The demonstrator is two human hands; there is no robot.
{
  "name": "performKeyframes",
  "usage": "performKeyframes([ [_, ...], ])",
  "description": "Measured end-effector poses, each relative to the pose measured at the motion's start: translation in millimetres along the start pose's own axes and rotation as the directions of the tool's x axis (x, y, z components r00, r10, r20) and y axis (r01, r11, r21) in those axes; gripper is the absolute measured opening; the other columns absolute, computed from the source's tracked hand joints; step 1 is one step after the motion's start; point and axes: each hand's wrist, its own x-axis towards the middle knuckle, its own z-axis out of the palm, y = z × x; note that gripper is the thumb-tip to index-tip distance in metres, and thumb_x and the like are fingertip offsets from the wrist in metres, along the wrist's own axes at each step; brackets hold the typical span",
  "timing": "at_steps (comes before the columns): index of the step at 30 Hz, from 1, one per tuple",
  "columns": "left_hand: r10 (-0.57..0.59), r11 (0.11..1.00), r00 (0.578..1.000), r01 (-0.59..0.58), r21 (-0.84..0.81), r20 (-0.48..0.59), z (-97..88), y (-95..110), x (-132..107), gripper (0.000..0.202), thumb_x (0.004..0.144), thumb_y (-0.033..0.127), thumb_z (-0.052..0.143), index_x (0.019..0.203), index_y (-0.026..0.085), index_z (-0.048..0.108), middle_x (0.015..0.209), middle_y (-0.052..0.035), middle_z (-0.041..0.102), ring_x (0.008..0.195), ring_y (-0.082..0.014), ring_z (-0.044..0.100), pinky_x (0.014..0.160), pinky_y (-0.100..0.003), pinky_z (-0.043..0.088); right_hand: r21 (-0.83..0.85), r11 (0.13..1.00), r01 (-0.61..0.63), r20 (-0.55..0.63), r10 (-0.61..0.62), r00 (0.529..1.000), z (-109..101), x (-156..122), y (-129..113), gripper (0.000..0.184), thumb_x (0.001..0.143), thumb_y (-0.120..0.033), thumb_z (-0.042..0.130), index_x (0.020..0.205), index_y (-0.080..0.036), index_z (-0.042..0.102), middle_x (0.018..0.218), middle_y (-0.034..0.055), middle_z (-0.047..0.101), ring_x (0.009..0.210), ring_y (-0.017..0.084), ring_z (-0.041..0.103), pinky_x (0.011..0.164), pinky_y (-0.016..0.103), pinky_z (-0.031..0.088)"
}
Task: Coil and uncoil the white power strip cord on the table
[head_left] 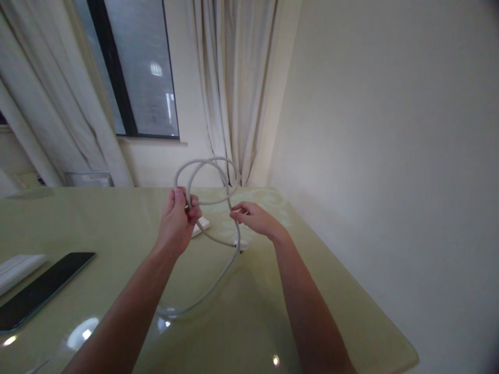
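My left hand [177, 218] is closed around loops of a grey-white cable [206, 165], holding the coil upright above the glossy green table [97, 218]. My right hand [251, 217] pinches a strand of the same cable a little to the right. The cable's free length [210, 291] hangs down and curves across the tabletop toward me. A white plug end [241, 244] dangles just under my right hand. A small white adapter block [201, 225] lies on the table behind my left hand, partly hidden.
A dark tablet or phone [39, 291] and a white flat object [17, 267] lie at the table's left. The table's right edge [351, 270] runs close to a cream wall. Curtains [234, 88] and a window [132, 67] stand behind the table.
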Motion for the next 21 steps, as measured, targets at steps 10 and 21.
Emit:
performKeyframes([
  [10, 0.165, 0.985, 0.986, -0.165, 0.051, -0.006, 5.2, 19.5, -5.5, 0.029, 0.099, 0.041, 0.073, 0.089, 0.025, 0.051, 0.071, 0.0036, 0.059, 0.050, -0.0074, 0.040, 0.048, -0.017, 0.033, -0.518, 0.849, -0.104, -0.058, 0.087, 0.995, 41.2, 1.1, 20.1, 0.043, 0.068, -0.024, 0.097, 0.054, -0.022, 0.056, 0.054, -0.0009, 0.059, 0.061, 0.017, 0.058, 0.063, 0.029, 0.038],
  [21, 0.138, 0.990, 0.978, -0.137, -0.017, 0.153, 18.8, 24.6, -21.5, 0.026, 0.094, 0.040, 0.079, 0.095, 0.023, 0.060, 0.078, 0.0004, 0.065, 0.057, -0.0088, 0.051, 0.054, -0.018, 0.044, -0.549, 0.777, 0.307, 0.531, 0.040, 0.847, 61.7, -24.8, -49.2, 0.052, 0.092, -0.059, 0.078, 0.125, -0.019, 0.075, 0.120, 0.0118, 0.080, 0.104, 0.027, 0.075, 0.082, 0.031, 0.051],
])
